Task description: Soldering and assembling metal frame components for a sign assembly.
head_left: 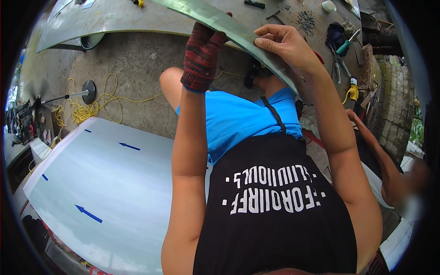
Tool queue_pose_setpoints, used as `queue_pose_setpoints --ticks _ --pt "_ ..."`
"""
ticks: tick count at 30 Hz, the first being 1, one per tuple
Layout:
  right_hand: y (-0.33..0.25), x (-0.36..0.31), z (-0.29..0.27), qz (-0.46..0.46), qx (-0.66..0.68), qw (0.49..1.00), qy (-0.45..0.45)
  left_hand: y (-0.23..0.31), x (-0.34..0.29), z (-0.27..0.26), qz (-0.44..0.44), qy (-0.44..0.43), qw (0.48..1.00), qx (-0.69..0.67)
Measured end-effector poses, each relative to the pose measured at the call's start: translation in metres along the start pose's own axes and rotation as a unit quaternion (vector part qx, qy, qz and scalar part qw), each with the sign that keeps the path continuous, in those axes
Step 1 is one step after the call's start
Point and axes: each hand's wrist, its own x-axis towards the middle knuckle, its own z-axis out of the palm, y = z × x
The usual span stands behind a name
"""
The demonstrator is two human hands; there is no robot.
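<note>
A long curved strip of grey sheet metal [238, 32] runs from the top middle down to the right. My left hand [201, 57], in a red and black knit glove, grips the strip from below near its middle. My bare right hand [284, 46] pinches the same strip a little further right, fingers laid over its top edge. Below the strip are my blue shorts and black shirt with white print.
A large metal sheet [105, 183] with blue arrow marks lies at lower left. Yellow cable [87, 107] is coiled on the concrete floor. Tools [343, 50] and screws lie on another sheet at top right. Another person's arm [380, 156] reaches in at right.
</note>
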Motion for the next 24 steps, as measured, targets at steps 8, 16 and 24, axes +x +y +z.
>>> queue_pose_setpoints --ticks 8,16,24 --pt "-0.009 -0.008 0.008 -0.029 -0.018 0.999 -0.034 0.001 -0.015 -0.014 0.097 -0.081 0.988 0.085" --pt "0.000 -0.006 0.008 -0.054 -0.025 0.998 -0.029 -0.006 -0.021 -0.024 0.039 -0.058 0.992 0.104" --pt "0.000 -0.006 0.009 -0.055 -0.045 0.997 -0.030 -0.005 -0.023 -0.027 -0.036 -0.020 0.998 -0.040"
